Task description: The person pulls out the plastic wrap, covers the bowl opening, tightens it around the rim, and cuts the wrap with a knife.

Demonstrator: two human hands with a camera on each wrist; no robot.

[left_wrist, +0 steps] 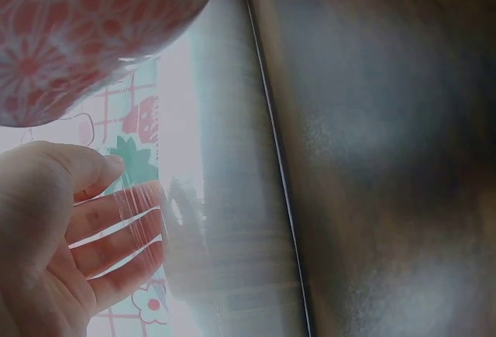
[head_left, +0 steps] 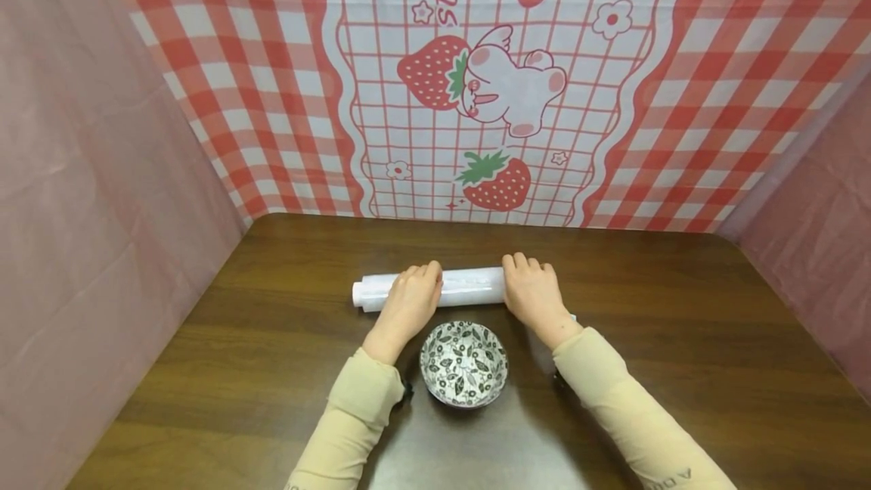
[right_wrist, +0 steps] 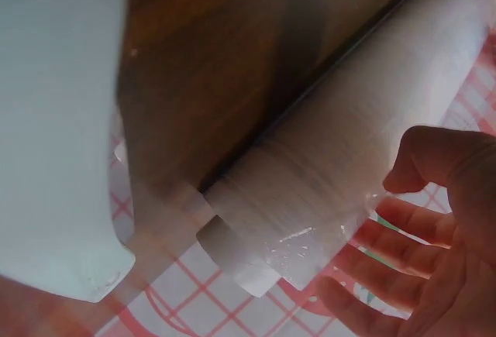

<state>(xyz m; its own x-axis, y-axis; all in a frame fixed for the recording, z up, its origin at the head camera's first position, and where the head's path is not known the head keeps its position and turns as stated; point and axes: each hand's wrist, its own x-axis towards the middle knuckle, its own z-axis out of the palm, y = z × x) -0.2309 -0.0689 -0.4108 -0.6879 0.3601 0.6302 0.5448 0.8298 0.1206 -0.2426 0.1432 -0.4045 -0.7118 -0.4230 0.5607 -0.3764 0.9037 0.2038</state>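
A roll of plastic wrap lies crosswise on the table, with a white core end at its left. My left hand is at the middle of the roll, bent fingers over its far side. In the left wrist view, clear film stretches across the left fingers, with the thumb close by. My right hand covers the roll's right end in the head view. Its thumb and index finger pinch the film at the roll's side in the right wrist view. A leaf-patterned bowl stands between my forearms, nearer me than the roll.
The brown wooden table reaches back to a red-and-white checked cloth with strawberries. Pink curtains hang at both sides. A pale, smooth thing fills the left of the right wrist view.
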